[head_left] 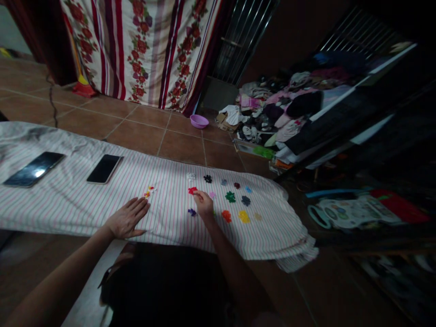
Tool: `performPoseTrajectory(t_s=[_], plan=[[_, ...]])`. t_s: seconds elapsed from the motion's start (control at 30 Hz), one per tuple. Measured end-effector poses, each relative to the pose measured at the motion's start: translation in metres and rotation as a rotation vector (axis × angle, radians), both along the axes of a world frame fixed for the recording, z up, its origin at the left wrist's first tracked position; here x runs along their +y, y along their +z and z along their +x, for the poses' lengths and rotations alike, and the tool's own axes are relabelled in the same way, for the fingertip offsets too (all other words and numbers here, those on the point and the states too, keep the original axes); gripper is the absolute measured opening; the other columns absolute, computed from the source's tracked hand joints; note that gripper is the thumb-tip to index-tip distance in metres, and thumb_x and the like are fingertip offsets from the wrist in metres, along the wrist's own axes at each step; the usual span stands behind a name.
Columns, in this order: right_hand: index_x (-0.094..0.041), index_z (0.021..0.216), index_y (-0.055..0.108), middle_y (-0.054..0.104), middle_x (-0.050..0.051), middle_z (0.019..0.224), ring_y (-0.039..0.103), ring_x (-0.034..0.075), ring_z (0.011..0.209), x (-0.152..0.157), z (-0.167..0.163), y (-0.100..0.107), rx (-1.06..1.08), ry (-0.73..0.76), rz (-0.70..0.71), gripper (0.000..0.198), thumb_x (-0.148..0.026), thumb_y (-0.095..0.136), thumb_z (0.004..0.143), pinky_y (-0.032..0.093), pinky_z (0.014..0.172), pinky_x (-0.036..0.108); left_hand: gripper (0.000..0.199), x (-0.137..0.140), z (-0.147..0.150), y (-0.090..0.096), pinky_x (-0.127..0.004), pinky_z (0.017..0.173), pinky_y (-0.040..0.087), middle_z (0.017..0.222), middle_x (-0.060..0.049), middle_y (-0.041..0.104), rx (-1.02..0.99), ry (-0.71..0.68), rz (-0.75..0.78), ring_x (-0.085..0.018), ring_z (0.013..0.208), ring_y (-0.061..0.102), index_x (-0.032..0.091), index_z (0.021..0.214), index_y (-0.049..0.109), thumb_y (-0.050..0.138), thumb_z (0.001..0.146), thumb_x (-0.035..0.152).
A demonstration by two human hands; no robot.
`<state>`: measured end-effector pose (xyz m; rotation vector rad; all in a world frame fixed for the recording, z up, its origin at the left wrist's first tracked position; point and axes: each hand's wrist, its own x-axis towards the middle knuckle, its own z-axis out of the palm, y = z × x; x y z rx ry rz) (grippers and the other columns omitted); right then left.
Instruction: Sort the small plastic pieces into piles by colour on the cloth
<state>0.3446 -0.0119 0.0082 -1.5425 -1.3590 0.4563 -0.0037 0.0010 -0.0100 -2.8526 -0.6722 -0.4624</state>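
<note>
My left hand [127, 218] lies flat on the striped cloth [170, 181], fingers stretched out. Just past its fingertips is a small mixed cluster of red, yellow and white pieces [149, 192]. My right hand [204, 204] reaches down at the red pile [192, 190], thumb and fingertips pinched together; what they hold is too small to make out. Around it lie sorted little piles: white [191, 176], black [207, 179], purple [192, 212], pink [213, 195], dark green [230, 196], orange [226, 216] and yellow [244, 216]. A light green bit is partly hidden by my right hand.
Two phones, one dark [34, 170] and one pale-edged [104, 169], lie on the cloth at left. Beyond the far edge are a purple basin [199, 121], a flowered curtain [136, 50] and heaped clothes [275, 100]. Blue, brown, grey and beige piles sit farther right.
</note>
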Motion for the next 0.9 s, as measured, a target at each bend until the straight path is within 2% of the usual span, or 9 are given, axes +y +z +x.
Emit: performPoseTrajectory(t_s=[0.13,0.37,0.5,0.67,0.8,0.9], plan=[[-0.019,0.089,0.071,0.071,0.007,0.09,0.065,0.019,0.078,-0.004,0.035,0.005,-0.031,-0.093,0.016,0.026,-0.031,0.052,0.076,0.054,0.079,0.033,0.074,0.0,0.0,0.0,-0.052,0.107,0.036,0.138,-0.027,0.051,0.002,0.002,0.035,-0.039,0.13,0.046,0.003,0.135,0.051,0.049,0.089,0.061],[-0.018,0.089,0.072,0.072,0.01,0.093,0.064,0.022,0.088,-0.005,0.111,0.019,-0.273,-0.318,-0.05,0.031,-0.027,0.045,0.075,0.051,0.088,0.036,0.074,0.001,0.0,0.0,-0.052,0.106,0.038,0.137,-0.027,0.051,-0.024,-0.019,0.063,-0.039,0.128,0.048,0.003,0.136,0.05,0.05,0.089,0.061],[-0.017,0.086,0.072,0.071,0.01,0.09,0.064,0.023,0.09,0.0,0.147,0.023,-0.362,-0.388,-0.058,0.033,-0.024,0.042,0.075,0.049,0.089,0.038,0.074,0.001,-0.001,-0.003,-0.053,0.106,0.038,0.138,-0.026,0.051,-0.037,-0.02,0.042,-0.039,0.13,0.046,0.005,0.139,0.048,0.047,0.09,0.061],[-0.019,0.08,0.071,0.069,0.007,0.078,0.065,0.021,0.082,0.011,0.17,0.022,-0.387,-0.423,-0.093,0.03,-0.02,0.043,0.07,0.052,0.082,0.035,0.075,0.002,-0.001,-0.006,-0.053,0.106,0.038,0.138,-0.026,0.051,-0.053,-0.02,0.033,-0.038,0.13,0.046,0.005,0.14,0.047,0.046,0.09,0.062],[-0.02,0.076,0.07,0.069,0.008,0.08,0.066,0.02,0.079,0.018,0.181,0.018,-0.425,-0.4,-0.163,0.027,-0.015,0.045,0.066,0.052,0.078,0.032,0.076,0.002,-0.001,-0.004,-0.052,0.106,0.038,0.138,-0.026,0.051,-0.043,-0.032,0.055,-0.038,0.131,0.045,0.005,0.14,0.046,0.048,0.089,0.061],[-0.02,0.074,0.069,0.068,0.007,0.078,0.067,0.021,0.079,0.02,0.186,0.015,-0.464,-0.364,-0.157,0.026,-0.013,0.046,0.064,0.051,0.078,0.032,0.076,0.002,-0.001,-0.003,-0.053,0.106,0.038,0.137,-0.026,0.052,-0.034,-0.031,0.051,-0.038,0.13,0.046,0.005,0.14,0.046,0.048,0.089,0.062]])
